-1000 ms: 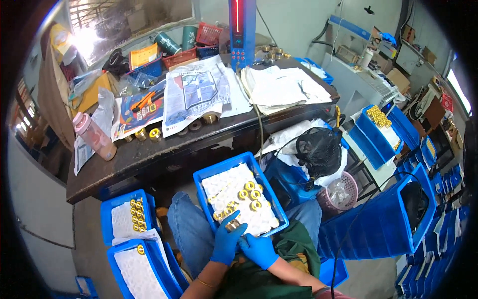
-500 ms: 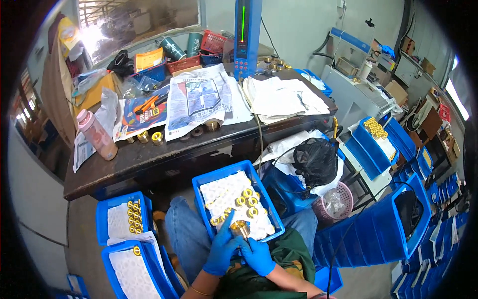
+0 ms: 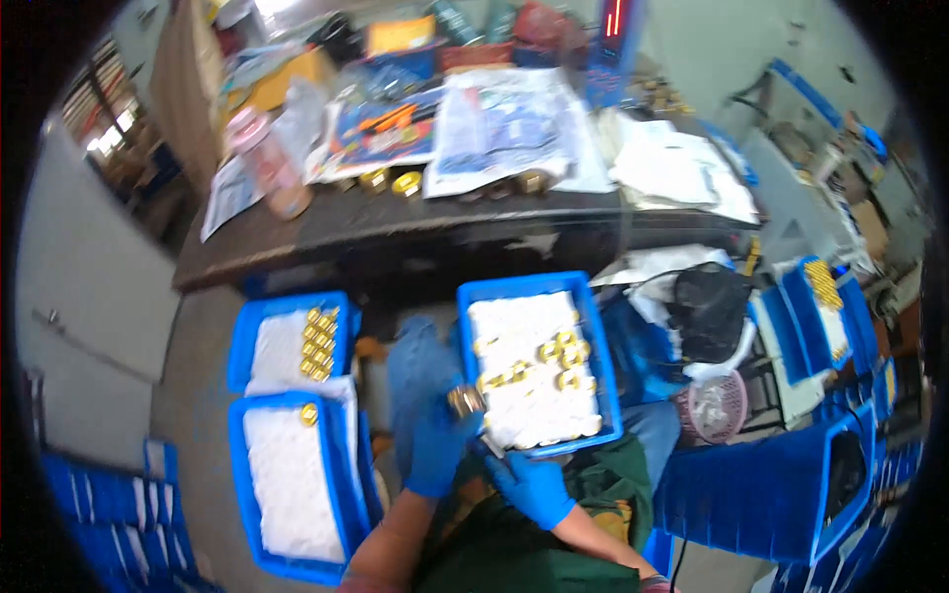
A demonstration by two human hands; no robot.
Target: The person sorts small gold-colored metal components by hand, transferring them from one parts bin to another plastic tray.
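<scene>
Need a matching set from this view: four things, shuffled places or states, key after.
1. Blue-gloved left hand
2. Pink translucent bottle
3. Pink perforated plastic basket
4. Orange-handled tool

A. On a colourful printed sheet
B. Right of the blue denim right knee
C. Holding a round metal fitting
D. At the dark brown desk's left end

Pairs: 1-C, 2-D, 3-B, 4-A

Looks like a short, banded, brass-coloured cylinder (image 3: 465, 399), somewhat blurred; sits tilted in the grip of the blue-gloved left hand (image 3: 438, 453), by the left wall of the blue tray (image 3: 524, 286).
</scene>
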